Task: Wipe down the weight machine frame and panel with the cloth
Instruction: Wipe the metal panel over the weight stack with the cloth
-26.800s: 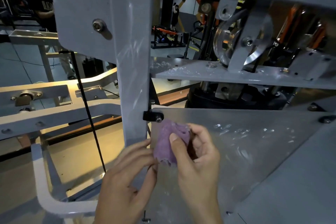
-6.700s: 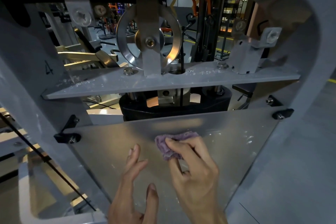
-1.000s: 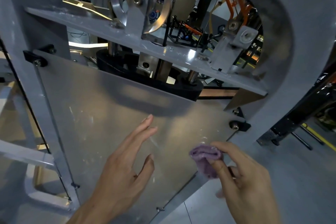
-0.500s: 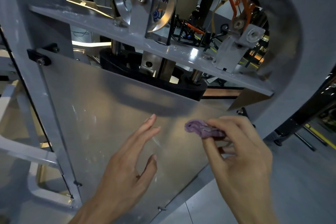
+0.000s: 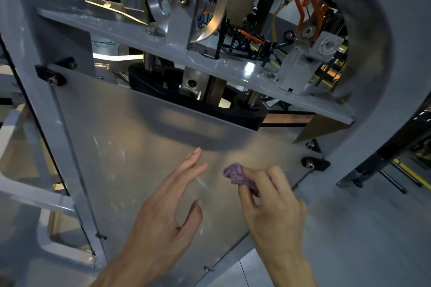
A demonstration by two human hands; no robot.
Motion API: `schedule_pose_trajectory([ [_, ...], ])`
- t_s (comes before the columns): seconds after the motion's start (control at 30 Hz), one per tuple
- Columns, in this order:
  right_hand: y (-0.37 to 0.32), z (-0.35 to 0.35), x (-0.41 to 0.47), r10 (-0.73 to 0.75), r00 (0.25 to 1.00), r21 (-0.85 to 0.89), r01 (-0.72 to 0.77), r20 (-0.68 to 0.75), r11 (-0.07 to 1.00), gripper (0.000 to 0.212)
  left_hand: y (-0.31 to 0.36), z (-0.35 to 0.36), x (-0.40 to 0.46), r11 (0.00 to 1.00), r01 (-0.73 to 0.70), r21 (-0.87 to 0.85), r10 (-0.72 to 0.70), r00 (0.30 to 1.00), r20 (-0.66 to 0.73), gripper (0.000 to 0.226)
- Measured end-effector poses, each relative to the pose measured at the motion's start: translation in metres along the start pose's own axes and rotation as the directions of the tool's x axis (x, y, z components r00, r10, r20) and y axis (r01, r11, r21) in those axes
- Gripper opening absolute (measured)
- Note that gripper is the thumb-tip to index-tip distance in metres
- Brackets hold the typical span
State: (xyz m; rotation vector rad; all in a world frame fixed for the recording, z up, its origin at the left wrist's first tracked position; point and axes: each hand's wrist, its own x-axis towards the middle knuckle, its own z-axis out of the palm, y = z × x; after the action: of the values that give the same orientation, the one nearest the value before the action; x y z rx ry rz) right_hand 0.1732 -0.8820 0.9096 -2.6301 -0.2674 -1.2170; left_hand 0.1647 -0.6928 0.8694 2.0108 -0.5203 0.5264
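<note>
your right hand [image 5: 268, 200] pinches bunched cloth [image 5: 238, 176] on panel [image 5: 130, 137]; left hand [image 5: 168, 205] spread. small wad risks missing streaks, knuckles near corner bolt [image 5: 309, 163].

A single head-worn wide-angle view looks forward and slightly down, close to the translucent grey plastic panel [image 5: 130, 147] at centre, with the silver metal pulley wheel [image 5: 186, 0] at 12 o'clock.

Small purple cloth [image 5: 238, 175], bunched into a wad, pressed against translucent grey panel [image 5: 130, 147] bolted upright inside grey machine frame [image 5: 382, 91].
</note>
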Motion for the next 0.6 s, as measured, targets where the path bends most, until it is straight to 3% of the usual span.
schedule_pose_trajectory([
  [0.2, 0.002, -0.022, 0.036, -0.016, 0.975, 0.043, 0.026, -0.223, 0.999, 0.006, 0.001, 0.0, -0.001, 1.0, 0.009, -0.003, -0.009, 1.0, -0.02, 0.064],
  [0.27, 0.001, -0.018, 0.03, -0.021, 0.98, 0.03, 0.027, -0.199, 0.999, 0.006, 0.002, 0.0, 0.0, 1.0, 0.006, 0.002, -0.006, 1.0, -0.031, 0.064],
  [0.47, 0.008, 0.019, -0.024, -0.018, 0.998, -0.015, 0.019, 0.055, 1.0, 0.011, 0.002, 0.0, 0.0, 1.0, 0.007, -0.005, -0.007, 1.0, -0.009, 0.063],
  [0.6, 0.011, 0.005, -0.009, -0.006, 0.999, 0.026, 0.007, -0.037, 1.0, 0.006, 0.003, 0.0, 0.0, 1.0, 0.009, -0.001, -0.009, 1.0, -0.009, 0.062],
])
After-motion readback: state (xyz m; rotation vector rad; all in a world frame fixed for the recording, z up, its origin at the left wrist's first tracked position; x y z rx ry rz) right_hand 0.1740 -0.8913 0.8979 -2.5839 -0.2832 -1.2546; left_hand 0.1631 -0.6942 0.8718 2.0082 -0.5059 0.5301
